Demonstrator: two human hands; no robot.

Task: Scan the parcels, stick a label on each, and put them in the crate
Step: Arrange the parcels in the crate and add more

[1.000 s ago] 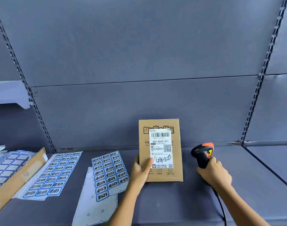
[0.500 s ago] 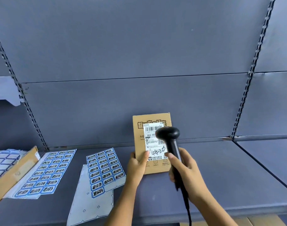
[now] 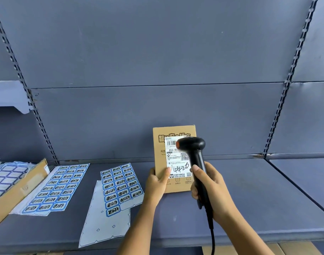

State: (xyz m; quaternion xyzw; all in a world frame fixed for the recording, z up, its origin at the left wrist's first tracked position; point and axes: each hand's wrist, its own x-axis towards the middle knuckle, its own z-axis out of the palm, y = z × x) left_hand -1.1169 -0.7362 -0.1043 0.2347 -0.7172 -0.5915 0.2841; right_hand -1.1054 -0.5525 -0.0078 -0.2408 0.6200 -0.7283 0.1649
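Parcel [image 3: 160,161] is gripped upright by left hand [image 3: 157,183], while right hand [image 3: 211,187] clasps scanner [image 3: 193,144] pointed at it.

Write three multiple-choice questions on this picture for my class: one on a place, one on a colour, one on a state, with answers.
1. Where do the sticker sheets lie?
A. On the shelf, left of the parcel.
B. Right of the parcel.
C. On top of the parcel.

2. What colour is most of the scanner?
A. White.
B. Black.
C. Yellow.

3. What does the right hand do?
A. Rests flat on the shelf.
B. Peels a sticker.
C. Grips the scanner.

Answers: 1 A, they lie to the parcel's left; 2 B, its head and handle are black; 3 C, its fingers curl round the handle.
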